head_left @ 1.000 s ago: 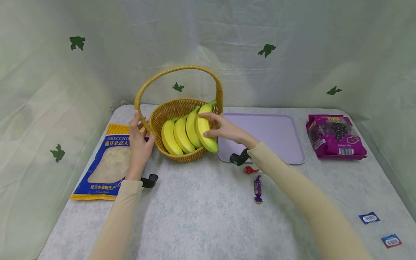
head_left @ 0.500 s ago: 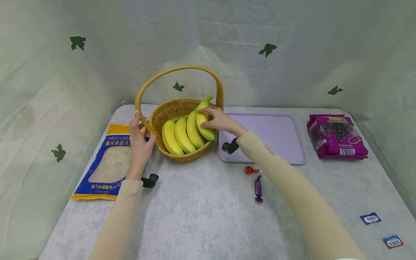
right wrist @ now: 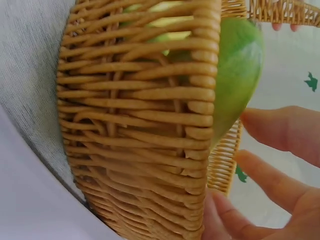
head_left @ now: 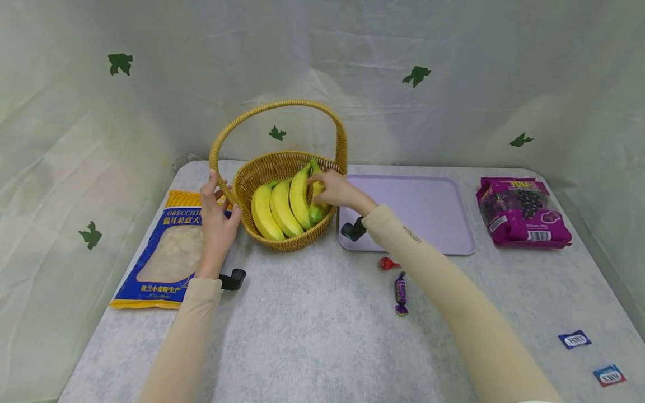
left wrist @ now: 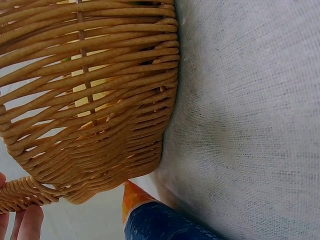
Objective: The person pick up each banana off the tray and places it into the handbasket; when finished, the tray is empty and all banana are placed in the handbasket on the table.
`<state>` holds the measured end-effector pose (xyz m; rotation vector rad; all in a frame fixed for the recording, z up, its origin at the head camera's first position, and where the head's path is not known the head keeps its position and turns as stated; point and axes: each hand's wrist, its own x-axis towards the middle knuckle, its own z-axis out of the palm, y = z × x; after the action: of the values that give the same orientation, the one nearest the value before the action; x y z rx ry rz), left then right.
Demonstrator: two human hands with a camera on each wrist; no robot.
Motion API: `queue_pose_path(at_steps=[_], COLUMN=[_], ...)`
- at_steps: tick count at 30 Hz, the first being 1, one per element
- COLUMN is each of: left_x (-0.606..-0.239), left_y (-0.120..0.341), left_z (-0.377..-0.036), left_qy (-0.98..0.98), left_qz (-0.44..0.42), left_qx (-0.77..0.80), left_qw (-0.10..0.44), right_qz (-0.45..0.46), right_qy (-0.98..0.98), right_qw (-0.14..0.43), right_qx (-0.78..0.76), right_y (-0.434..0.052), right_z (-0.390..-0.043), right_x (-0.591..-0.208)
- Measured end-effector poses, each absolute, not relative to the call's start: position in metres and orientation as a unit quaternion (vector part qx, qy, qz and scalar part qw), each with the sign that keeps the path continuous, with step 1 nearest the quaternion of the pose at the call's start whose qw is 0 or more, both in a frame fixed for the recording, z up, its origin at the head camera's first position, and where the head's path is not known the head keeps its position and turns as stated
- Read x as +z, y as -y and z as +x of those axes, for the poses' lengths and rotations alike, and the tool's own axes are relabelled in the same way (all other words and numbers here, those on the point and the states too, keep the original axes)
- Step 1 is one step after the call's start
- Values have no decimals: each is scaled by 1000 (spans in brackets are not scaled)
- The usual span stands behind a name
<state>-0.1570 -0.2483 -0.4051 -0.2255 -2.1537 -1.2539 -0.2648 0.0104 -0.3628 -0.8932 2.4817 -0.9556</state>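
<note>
A wicker basket (head_left: 274, 165) with a tall hoop handle stands at the back of the table, and a bunch of yellow bananas (head_left: 282, 204) lies inside it. My right hand (head_left: 330, 187) grips the rightmost banana at the basket's right rim. In the right wrist view, my fingers (right wrist: 282, 132) curl beside the greenish banana (right wrist: 240, 70) above the basket wall (right wrist: 140, 125). My left hand (head_left: 216, 201) holds the handle's left foot. The left wrist view shows the basket wall (left wrist: 90, 100) and my fingertips (left wrist: 27, 225) by the handle.
A blue and yellow pasta bag (head_left: 168, 252) lies left of the basket, a lilac tray (head_left: 423, 215) right of it. A purple snack bag (head_left: 521, 210) sits far right. Two wrapped candies (head_left: 400, 291) lie mid-table, two small sachets (head_left: 573, 338) at the front right.
My right hand has moved the bananas left and down from the basket's front rim into the basket. My left hand has stayed on the handle.
</note>
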Motion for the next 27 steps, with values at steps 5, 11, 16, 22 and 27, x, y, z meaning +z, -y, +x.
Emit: queue_pose_path(at_steps=[5,11,16,22,27], left_x=[-405,-403,-401,-388,-373], left_y=[247,247,245,238,225], left_z=[-156,-155,-152,-143,-132], left_qy=[820,820,820,819,815], left_qz=[-85,-90,-87,-56,-55], left_qx=[-475,-479,-480,-470,-450], left_qw=[307,300,300,324,361], right_qz=[-309,-285,-257,-236,-222], right_qy=[-840,-819,-826,-838,-854], right_qw=[151,138,125,92,46], right_qx=[-420,-478,-486,-482,-469], right_y=[-28,-67,-107,-151,-176], right_z=[-256,-244,-236,-229,-220], right_x=[-365,-360,-358,-359,-360])
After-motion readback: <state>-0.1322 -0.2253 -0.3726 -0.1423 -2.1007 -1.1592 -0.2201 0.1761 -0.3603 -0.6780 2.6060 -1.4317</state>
